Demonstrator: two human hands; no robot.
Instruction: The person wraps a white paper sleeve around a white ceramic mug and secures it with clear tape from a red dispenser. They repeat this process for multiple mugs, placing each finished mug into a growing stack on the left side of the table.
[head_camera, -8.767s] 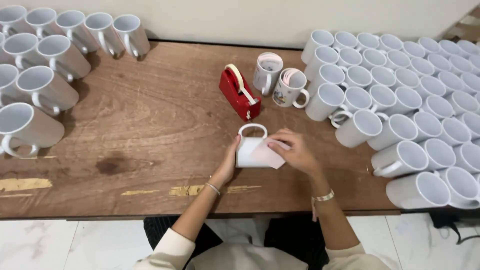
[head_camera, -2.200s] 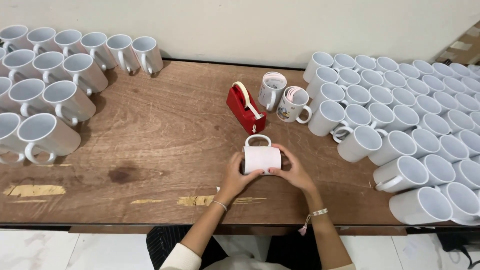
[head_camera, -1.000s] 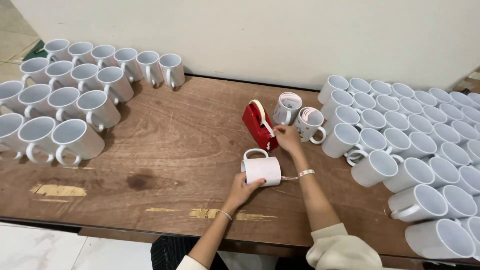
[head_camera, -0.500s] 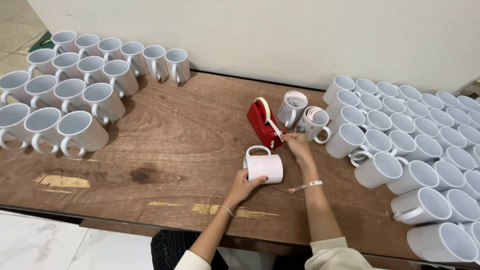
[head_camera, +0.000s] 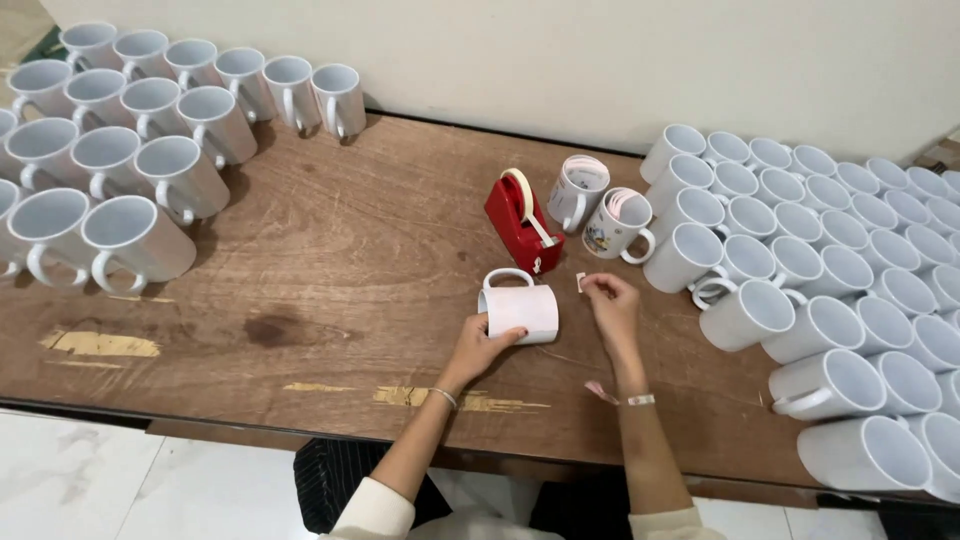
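On the bench (head_camera: 300, 260), near the red dispenser (head_camera: 517, 221), the left hand (head_camera: 484, 345) grips a mug (head_camera: 520, 306) lying on its side; the right hand (head_camera: 612, 306) pinches a tape piece (head_camera: 580, 282) just beside it.

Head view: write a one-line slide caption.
Left hand steadies a paper-wrapped mug; right hand holds tape strip near red dispenser.
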